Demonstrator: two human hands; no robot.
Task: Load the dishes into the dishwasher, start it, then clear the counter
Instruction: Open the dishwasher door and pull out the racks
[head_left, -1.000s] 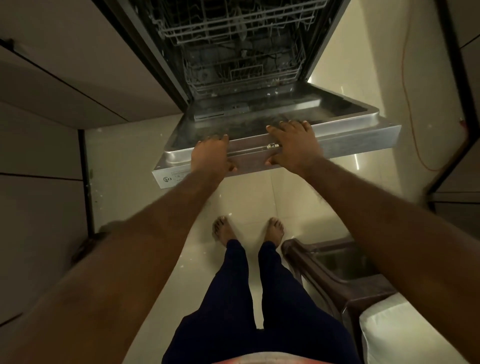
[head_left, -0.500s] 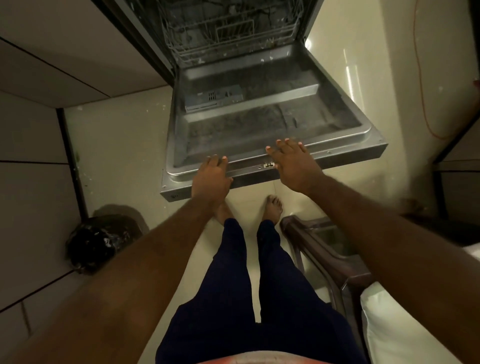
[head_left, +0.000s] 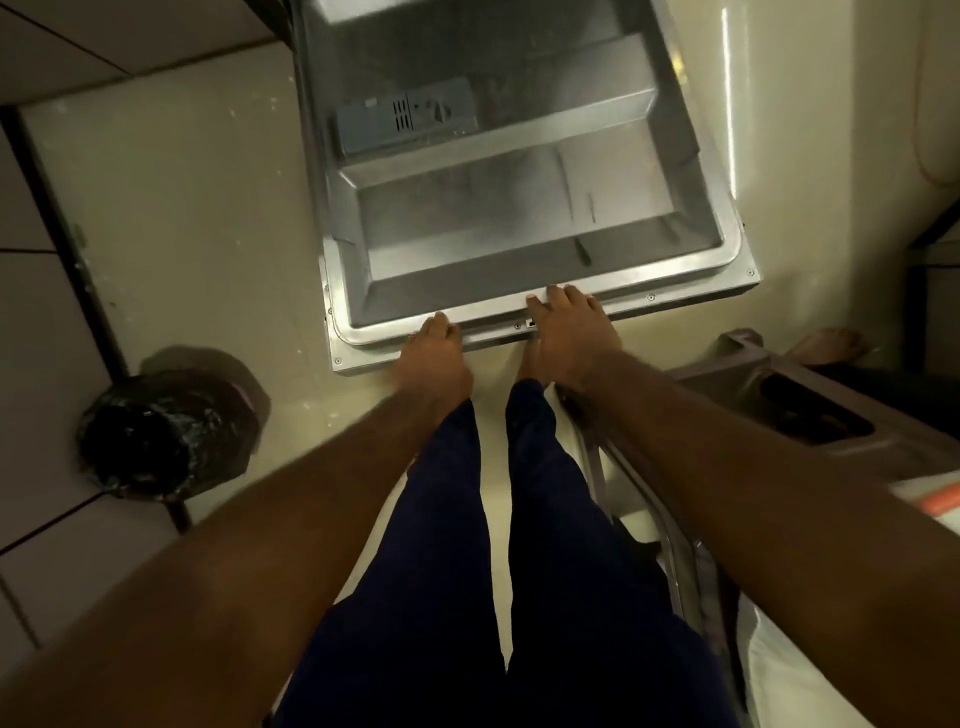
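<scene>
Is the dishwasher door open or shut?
Open. The dishwasher door lies folded down, its steel inner side facing up.

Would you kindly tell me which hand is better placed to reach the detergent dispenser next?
Probably left: the left hand rests on the door edge directly in line with the detergent dispenser, while the right hand sits further right.
</scene>
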